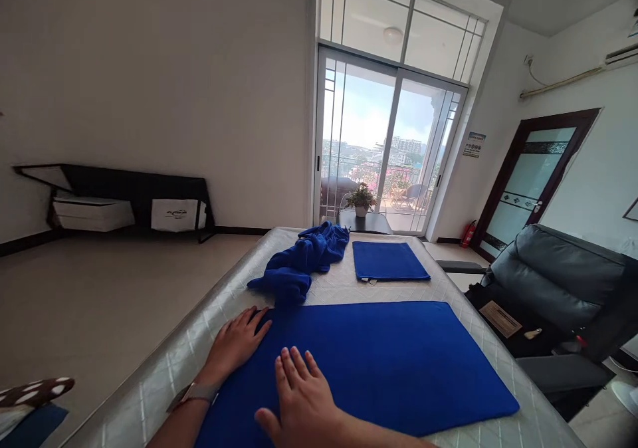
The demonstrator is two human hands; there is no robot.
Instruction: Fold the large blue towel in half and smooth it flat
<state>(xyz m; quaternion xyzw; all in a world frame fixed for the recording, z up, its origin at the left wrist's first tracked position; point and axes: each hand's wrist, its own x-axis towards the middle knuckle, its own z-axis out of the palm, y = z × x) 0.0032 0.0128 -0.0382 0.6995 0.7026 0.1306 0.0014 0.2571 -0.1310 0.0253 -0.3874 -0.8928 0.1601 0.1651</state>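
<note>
Right hand (302,395): open and palm down over the big cloth (389,355), fingers close together, thumb out, gripping nothing; whether the palm touches, I cannot tell.
Left hand (239,338): open and palm down at the big cloth's left edge, fingers slightly spread, gripping nothing.
Big cloth: blue, spread flat on the mattress (164,381).
Mattress edges: silver-grey strips show along both sides of the big cloth, and another between it and the small cloth (389,260).
Heap (304,258): crumpled blue cloth, touching the big cloth's far left edge, left of the small cloth.
Small cloth: blue, flat, tags at its near edge.
Armchair (558,282): right of the mattress, brown card (501,319) on its seat.
Rack (144,185): far left, white boxes (94,214) underneath, contents hidden.
Pot (361,211): beyond the mattress, on a dark table (373,224), holding a plant (361,197).
</note>
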